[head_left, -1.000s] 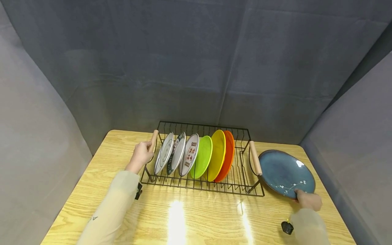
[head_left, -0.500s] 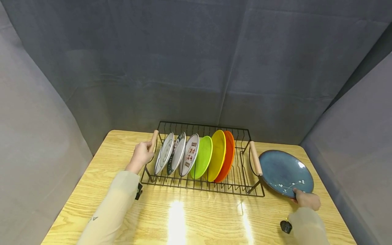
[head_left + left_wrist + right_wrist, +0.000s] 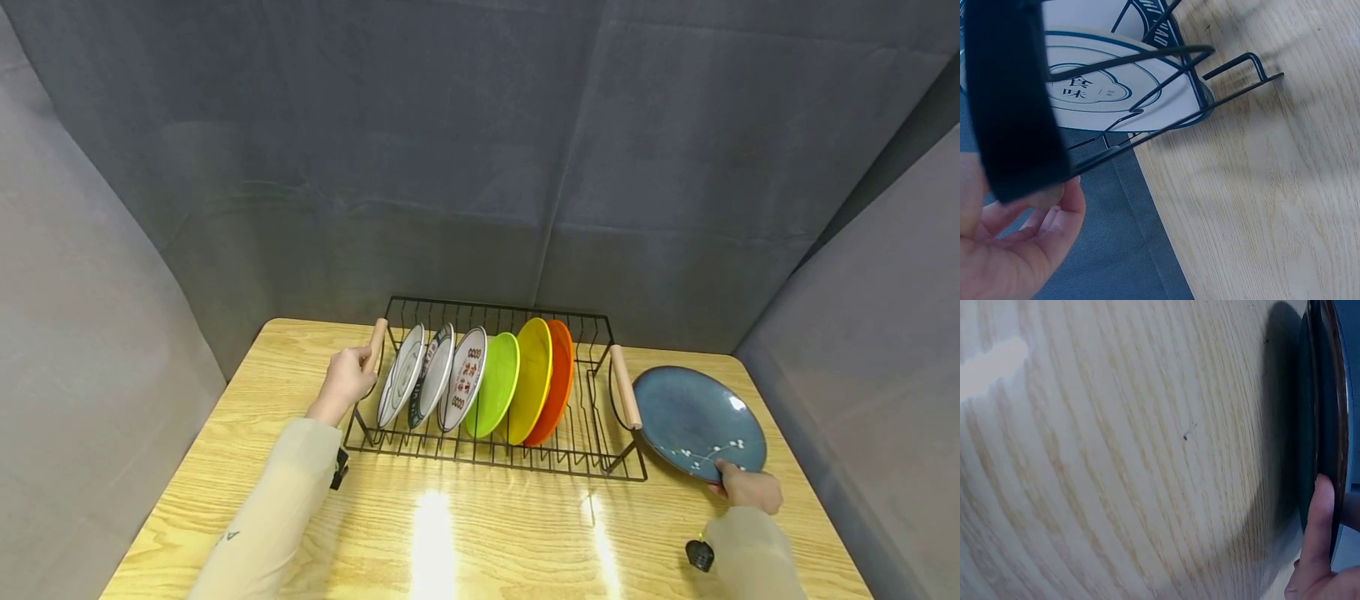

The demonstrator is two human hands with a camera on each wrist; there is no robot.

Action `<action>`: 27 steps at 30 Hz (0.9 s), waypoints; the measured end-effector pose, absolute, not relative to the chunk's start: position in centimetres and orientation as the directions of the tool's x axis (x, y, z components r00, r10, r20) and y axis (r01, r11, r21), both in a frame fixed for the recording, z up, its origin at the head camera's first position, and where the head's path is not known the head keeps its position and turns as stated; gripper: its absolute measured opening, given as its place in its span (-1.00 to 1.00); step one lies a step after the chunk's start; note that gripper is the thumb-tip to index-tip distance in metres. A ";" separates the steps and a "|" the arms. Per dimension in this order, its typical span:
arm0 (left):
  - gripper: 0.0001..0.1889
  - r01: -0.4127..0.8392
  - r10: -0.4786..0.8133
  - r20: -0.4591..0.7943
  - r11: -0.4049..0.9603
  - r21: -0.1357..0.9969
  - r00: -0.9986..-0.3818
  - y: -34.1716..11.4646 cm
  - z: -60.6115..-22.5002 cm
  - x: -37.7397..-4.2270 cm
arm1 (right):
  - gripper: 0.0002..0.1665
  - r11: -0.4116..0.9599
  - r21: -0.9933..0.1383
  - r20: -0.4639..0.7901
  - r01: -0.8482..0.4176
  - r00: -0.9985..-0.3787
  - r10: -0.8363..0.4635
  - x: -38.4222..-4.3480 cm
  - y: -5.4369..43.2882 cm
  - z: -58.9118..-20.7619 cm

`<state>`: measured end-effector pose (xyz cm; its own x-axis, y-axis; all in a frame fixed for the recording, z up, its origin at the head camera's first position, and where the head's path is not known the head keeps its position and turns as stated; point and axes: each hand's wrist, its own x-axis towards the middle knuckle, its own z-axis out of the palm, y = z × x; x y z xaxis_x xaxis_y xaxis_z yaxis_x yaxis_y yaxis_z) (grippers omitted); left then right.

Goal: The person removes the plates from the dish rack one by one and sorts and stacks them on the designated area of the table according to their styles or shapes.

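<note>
A black wire dish rack (image 3: 495, 462) with wooden end handles stands on the wooden table. My left hand (image 3: 349, 379) holds its left handle (image 3: 377, 337). In the rack several plates lean on edge: white patterned ones, then a green plate (image 3: 497, 387), a yellow plate (image 3: 531, 383) and an orange plate (image 3: 558, 379). Right of the rack lies a dark blue plate (image 3: 697, 417) with white blossoms. My right hand (image 3: 752, 487) pinches its near rim, thumb on top. The right wrist view shows a second rim below, with a finger (image 3: 1320, 512) against the rims.
The right handle (image 3: 626, 387) of the rack stands close to the blue plate's left edge. Grey cloth (image 3: 450, 167) walls in the table at the back and both sides. Bare wires lie between the orange plate and the right handle.
My right hand has shifted slightly left and up along with the blue plate. The left hand and the rack look unchanged.
</note>
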<state>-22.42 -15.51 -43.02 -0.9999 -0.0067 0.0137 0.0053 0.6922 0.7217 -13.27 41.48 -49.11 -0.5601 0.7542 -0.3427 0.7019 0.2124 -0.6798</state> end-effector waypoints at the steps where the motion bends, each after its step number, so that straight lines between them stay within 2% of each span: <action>1: -0.49 0.005 -0.006 0.013 0.692 0.722 -1.000 -15.5 -43.0 -22.4 | -0.19 0.228 -0.675 -0.338 0.702 -0.569 0.750 -13.3 41.5 -49.1; 4: -0.49 0.002 -0.008 0.010 0.690 0.724 -1.000 -15.5 -43.0 -22.4 | -0.21 0.266 -0.667 -0.343 0.696 -0.604 0.719 -13.2 41.7 -49.0; 7: -0.48 0.004 -0.007 0.012 0.688 0.726 -1.000 -15.4 -43.0 -22.4 | -0.22 0.381 -0.603 -0.294 0.701 -0.639 0.710 -13.3 41.8 -48.7; 11: -0.49 0.015 -0.004 0.024 0.687 0.727 -1.000 -15.4 -43.1 -22.5 | -0.09 0.470 -0.496 -0.239 0.731 -0.635 0.735 -13.4 41.8 -48.0; 14: -0.50 0.018 -0.002 0.027 0.688 0.725 -1.000 -15.4 -43.2 -22.5 | -0.07 0.461 -0.506 -0.209 0.729 -0.622 0.755 -13.9 41.7 -47.2; 17: -0.49 0.013 -0.002 0.020 0.686 0.728 -1.000 -15.5 -43.1 -22.5 | -0.09 0.506 -0.558 -0.106 0.658 -0.661 0.742 -14.6 41.3 -46.0; 20: -0.48 0.014 -0.001 0.019 0.688 0.725 -1.000 -15.5 -43.1 -22.5 | -0.10 0.589 -0.583 -0.004 0.559 -0.727 0.686 -15.4 40.5 -44.5; 27: -0.48 0.002 -0.004 0.006 0.693 0.721 -1.000 -15.5 -42.9 -22.4 | -0.16 0.675 -0.650 0.167 0.349 -0.801 0.575 -17.1 36.2 -39.9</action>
<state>-22.39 -15.46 -42.90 -1.0000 -0.0037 0.0064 0.0021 0.6933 0.7206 -17.09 36.20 -39.92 -0.8013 0.5746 0.1666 0.3489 0.6750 -0.6501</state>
